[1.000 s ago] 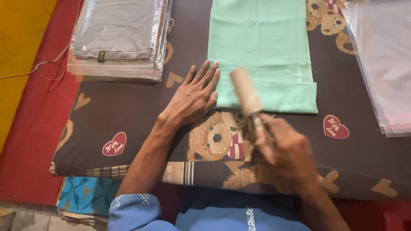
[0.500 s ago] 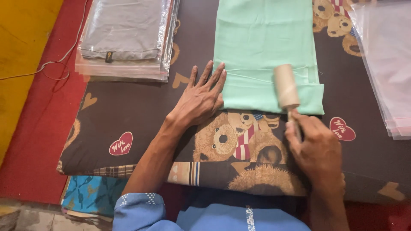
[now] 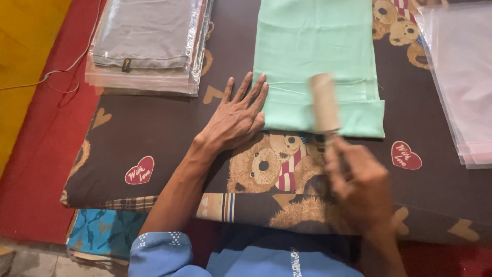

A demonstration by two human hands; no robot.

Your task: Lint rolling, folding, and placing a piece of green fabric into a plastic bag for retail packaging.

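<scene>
Gripping a lint roller (image 3: 325, 102) upright on the mint cloth's (image 3: 318, 56) near edge, the right hand (image 3: 359, 179) is closed; the left hand (image 3: 237, 115) is pressing flat, fingers spread, beside it.

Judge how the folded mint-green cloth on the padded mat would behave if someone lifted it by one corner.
The mint-green cloth looks thin and softly creased, so it would probably droop and unfold. It seems light. The left hand presses its edge flat, suggesting it may slide on the mat when rolled.
</scene>
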